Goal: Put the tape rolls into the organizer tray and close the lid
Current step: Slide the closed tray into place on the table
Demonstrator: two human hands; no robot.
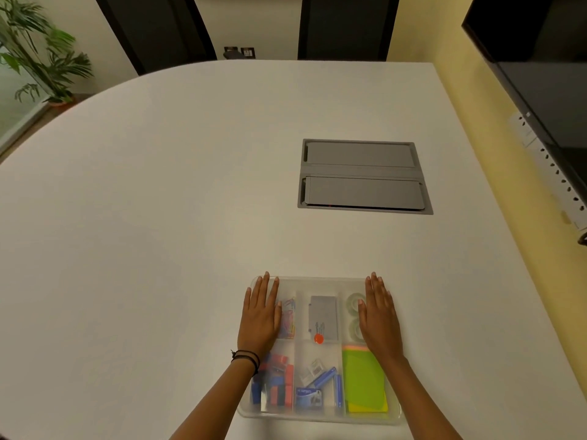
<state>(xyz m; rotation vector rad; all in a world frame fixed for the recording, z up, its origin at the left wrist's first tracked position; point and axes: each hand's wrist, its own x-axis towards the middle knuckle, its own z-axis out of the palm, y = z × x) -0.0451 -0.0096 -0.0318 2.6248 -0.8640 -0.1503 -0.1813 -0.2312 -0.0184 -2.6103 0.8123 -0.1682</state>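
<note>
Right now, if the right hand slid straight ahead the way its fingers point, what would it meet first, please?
Probably nothing: beyond the right hand lies bare table; the grey hatch sits well beyond.

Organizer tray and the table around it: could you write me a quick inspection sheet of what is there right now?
Surface: white table, with a grey hatch set into it.
Job's things: clear organizer tray; two tape rolls lie in its far right compartment; the lid seems to be on.
Clutter: paper clips, sticky notes, staple boxes, all inside the tray.
Grips: left hand and right hand lie flat on top, holding nothing.
Cables: nothing seen.
Surroundings: potted plant, dark screen.
</note>
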